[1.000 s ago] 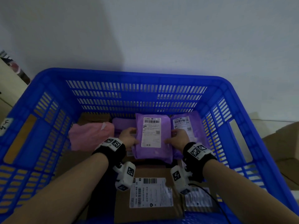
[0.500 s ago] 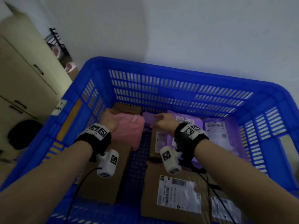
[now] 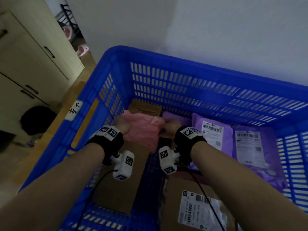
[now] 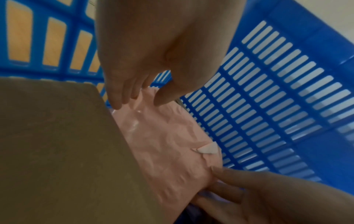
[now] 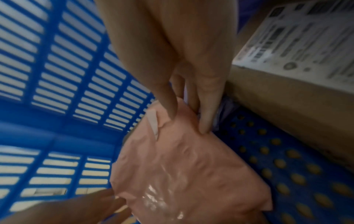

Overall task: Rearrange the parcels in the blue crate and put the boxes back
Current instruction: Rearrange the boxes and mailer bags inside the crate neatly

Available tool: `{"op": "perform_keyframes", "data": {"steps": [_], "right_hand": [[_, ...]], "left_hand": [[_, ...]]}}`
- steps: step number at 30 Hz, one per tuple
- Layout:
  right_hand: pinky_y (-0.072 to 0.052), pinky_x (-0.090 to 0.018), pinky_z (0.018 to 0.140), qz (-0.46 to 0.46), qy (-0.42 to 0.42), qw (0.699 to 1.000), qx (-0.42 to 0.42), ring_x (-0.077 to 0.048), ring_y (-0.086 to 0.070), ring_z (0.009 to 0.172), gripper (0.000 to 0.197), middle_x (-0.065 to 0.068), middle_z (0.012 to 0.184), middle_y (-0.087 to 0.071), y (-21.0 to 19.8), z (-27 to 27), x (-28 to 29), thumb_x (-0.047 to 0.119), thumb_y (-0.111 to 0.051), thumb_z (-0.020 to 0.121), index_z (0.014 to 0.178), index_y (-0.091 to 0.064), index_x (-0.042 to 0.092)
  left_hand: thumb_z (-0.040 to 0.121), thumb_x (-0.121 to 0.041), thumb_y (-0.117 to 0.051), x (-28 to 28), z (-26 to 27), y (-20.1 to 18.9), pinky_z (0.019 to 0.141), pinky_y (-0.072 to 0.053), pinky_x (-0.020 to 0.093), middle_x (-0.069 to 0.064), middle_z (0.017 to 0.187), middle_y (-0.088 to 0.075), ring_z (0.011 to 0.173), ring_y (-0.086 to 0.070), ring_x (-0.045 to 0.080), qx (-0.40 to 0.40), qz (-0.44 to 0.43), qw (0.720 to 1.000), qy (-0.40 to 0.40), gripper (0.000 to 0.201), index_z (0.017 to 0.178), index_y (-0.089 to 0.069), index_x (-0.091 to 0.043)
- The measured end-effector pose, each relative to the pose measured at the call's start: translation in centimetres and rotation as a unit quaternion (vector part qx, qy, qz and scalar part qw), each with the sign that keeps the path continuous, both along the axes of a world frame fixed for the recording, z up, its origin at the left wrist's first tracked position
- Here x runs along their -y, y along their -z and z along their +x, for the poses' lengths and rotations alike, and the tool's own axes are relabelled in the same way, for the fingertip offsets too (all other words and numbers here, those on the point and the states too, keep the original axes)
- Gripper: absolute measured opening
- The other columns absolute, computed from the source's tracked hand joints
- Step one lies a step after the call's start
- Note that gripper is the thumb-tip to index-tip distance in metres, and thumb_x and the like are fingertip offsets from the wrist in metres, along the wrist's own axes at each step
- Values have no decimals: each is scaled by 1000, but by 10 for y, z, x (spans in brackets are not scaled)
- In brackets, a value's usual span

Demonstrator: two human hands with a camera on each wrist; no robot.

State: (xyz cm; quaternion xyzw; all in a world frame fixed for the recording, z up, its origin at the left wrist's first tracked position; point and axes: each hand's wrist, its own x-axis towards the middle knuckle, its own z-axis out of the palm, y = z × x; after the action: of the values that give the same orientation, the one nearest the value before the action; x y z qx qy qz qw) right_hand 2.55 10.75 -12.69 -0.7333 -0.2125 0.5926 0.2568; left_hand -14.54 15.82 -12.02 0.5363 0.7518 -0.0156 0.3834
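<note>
Both hands have left the purple parcels [image 3: 215, 139] on the right and gone left to the pink parcel [image 3: 141, 130]. The left hand [image 3: 122, 125] pinches its far-left edge, the right hand [image 3: 170, 128] its right edge, above the near-left box [image 3: 120, 179] in the crate [image 3: 183, 77]. It looks ready for repositioning. Its underside is hidden.

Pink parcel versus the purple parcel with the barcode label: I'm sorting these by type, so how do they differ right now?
The pink parcel is held at two opposite edges by the left hand and the right hand; the purple parcel lies untouched. The pink parcel shows only a small white scrap, while the purple parcel carries a full printed label. Both are soft plastic mailers inside the blue crate.
</note>
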Motion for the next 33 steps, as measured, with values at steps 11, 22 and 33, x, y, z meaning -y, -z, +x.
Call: {"op": "perform_keyframes", "data": {"steps": [11,22,33], "right_hand": [[-56,-54,77,112,-53,992,29,-36,-64,75,25,-19,75,-57,-30,6,7,-5,-60,85,69,-55,13],[-57,-23,62,320,-104,942,-13,-5,-64,54,20,-2,62,-66,-112,51,46,-10,-58,85,76,-55,8],[-59,-26,77,360,-109,927,-18,-9,-71,82,26,1,82,-76,-147,108,87,-13,-58,83,71,-68,8]], "left_hand": [[96,-14,-45,3,-4,-12,84,-48,38,27,119,-59,110,-59,38,70,36,997,-15,35,121,-54,8],[96,-57,-29,34,-12,-60,88,-45,42,23,123,-53,103,-55,35,374,-90,894,-229,58,117,-51,-7],[94,-31,-48,45,0,-97,54,-57,22,7,91,-60,79,-57,19,494,-113,851,-135,27,113,-58,-14]]}}
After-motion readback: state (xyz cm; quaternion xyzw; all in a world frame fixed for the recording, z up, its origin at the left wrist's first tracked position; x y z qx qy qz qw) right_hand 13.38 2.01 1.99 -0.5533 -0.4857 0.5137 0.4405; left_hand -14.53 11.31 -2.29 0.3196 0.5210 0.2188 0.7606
